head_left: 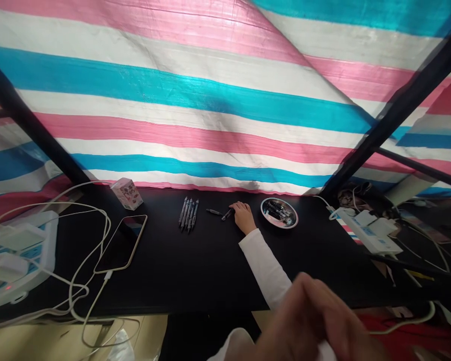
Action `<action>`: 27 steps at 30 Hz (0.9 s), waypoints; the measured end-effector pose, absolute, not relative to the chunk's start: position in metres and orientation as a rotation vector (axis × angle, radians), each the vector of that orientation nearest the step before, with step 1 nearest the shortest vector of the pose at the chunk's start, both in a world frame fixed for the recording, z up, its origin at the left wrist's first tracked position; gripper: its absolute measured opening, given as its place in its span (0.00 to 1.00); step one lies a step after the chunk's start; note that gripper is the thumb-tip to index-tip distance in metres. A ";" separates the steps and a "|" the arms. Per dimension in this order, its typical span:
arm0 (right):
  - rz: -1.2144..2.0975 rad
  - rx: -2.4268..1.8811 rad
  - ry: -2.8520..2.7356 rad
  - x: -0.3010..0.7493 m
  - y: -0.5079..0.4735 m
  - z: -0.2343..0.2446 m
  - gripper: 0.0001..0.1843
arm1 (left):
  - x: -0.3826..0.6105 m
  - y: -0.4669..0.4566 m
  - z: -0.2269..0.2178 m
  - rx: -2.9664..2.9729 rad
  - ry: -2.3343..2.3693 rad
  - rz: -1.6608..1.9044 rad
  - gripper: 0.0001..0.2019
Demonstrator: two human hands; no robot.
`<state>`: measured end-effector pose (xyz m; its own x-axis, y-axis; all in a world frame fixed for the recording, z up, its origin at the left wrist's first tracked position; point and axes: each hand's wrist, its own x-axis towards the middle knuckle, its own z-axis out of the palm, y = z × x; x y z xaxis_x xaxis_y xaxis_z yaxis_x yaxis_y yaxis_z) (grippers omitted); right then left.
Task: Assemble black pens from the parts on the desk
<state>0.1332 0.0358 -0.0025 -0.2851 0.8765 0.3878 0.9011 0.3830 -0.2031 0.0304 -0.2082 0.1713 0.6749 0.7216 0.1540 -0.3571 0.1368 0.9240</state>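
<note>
My right hand (244,216), in a white sleeve, rests low over the black table with its fingers bent around a short dark pen (226,215). Just left of it lies another dark pen or pen part (213,212). Further left, several grey pens (188,215) are lined up side by side. To the right of that hand is a round dish (263,214) with a white rim, holding small dark and shiny pieces. My left hand (315,321) is raised close to the camera at lower right, blurred, its fingers bent; whether it holds anything is unclear.
A phone (122,243) on a charging cable lies at left, near a small pink patterned box (127,194). Power strips with plugs stand at far left (47,250) and right (374,235), with loose white cables. A striped sheet (210,120) hangs behind the table.
</note>
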 end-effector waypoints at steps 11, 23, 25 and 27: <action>-0.189 -1.519 -2.285 0.148 -0.007 0.004 0.17 | -0.034 -0.099 0.042 1.709 1.173 1.123 0.05; -0.037 -1.493 -2.283 0.148 -0.031 0.010 0.18 | -0.033 -0.022 0.012 2.582 1.465 0.727 0.11; -0.004 -1.456 -2.271 0.152 -0.031 0.014 0.16 | -0.033 -0.015 0.009 2.606 1.477 0.714 0.10; 0.016 -1.442 -2.206 0.165 -0.028 0.018 0.16 | -0.033 -0.009 0.006 2.615 1.492 0.724 0.10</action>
<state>0.1648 -0.0282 0.0179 -0.3133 0.8614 0.3997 0.8555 0.4388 -0.2751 -0.0331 -0.0094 0.0062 0.4268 0.8237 0.3733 0.8027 -0.5352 0.2632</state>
